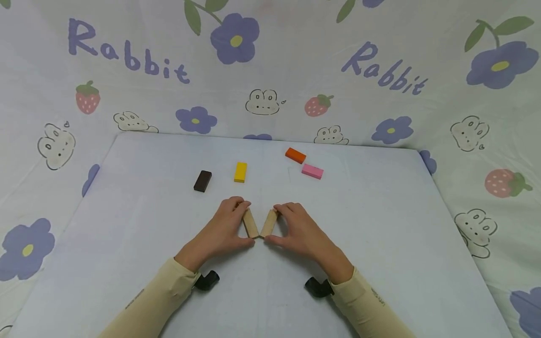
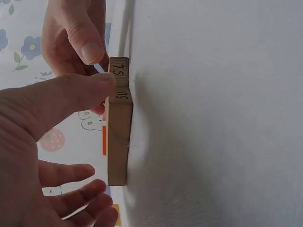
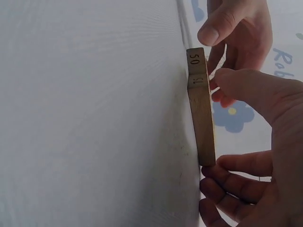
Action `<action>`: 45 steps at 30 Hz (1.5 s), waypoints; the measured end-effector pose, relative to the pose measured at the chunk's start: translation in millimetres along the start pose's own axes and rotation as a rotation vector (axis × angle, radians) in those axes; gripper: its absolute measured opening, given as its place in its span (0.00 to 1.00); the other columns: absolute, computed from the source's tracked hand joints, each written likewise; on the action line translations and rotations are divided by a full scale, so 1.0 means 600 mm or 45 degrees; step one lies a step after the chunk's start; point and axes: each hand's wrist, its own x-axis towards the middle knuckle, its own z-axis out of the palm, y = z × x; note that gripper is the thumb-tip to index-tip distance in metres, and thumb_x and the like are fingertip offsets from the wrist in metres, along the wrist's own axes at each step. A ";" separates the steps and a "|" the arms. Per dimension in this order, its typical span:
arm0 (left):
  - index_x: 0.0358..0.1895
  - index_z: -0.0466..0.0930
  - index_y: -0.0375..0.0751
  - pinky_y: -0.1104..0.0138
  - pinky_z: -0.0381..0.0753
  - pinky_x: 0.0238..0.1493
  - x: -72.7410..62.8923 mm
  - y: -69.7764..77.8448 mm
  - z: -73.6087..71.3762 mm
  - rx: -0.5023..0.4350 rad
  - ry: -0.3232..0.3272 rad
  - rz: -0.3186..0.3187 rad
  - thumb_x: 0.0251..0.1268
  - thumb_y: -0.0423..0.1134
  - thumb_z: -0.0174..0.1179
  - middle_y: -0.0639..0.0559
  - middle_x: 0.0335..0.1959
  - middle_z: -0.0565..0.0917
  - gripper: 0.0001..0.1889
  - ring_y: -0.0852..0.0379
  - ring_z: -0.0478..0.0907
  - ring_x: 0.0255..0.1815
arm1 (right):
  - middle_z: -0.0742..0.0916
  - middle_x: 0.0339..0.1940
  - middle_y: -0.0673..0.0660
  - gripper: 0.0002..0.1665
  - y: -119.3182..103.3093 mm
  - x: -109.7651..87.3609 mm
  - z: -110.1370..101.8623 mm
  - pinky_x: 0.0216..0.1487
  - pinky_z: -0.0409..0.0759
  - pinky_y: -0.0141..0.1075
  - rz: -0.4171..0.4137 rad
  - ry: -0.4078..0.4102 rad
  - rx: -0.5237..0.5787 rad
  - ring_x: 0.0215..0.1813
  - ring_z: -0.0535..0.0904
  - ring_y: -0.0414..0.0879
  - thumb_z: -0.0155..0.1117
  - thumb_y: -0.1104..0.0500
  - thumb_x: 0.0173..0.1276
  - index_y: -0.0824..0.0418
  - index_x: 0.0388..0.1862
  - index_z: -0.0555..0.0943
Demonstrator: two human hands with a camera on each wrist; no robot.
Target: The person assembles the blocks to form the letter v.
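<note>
Left wooden block in left hand, right wooden block in right hand, both pinched end to end, touching at the thumb side, prob to steady that V.

Head view high — wrist views close
</note>
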 end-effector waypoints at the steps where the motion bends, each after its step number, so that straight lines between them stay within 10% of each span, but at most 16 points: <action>1: 0.76 0.70 0.29 0.47 0.69 0.76 -0.001 0.001 -0.001 0.009 0.011 0.021 0.56 0.46 0.85 0.34 0.73 0.69 0.48 0.35 0.65 0.75 | 0.82 0.70 0.60 0.50 0.001 -0.001 -0.001 0.74 0.74 0.50 0.006 -0.002 0.005 0.74 0.73 0.56 0.83 0.39 0.65 0.64 0.77 0.76; 14: 0.75 0.74 0.37 0.48 0.69 0.76 -0.019 0.026 -0.008 0.140 0.057 0.235 0.57 0.51 0.83 0.42 0.72 0.73 0.45 0.41 0.66 0.75 | 0.80 0.72 0.61 0.44 0.032 -0.016 -0.026 0.76 0.73 0.54 0.051 0.053 0.071 0.75 0.72 0.57 0.79 0.45 0.71 0.63 0.78 0.76; 45: 0.69 0.80 0.42 0.50 0.74 0.71 -0.034 0.057 0.017 0.291 -0.034 0.436 0.57 0.59 0.82 0.44 0.72 0.74 0.40 0.41 0.68 0.68 | 0.80 0.73 0.62 0.39 0.072 -0.029 -0.042 0.76 0.72 0.57 0.106 0.135 0.134 0.76 0.71 0.59 0.76 0.48 0.74 0.62 0.78 0.77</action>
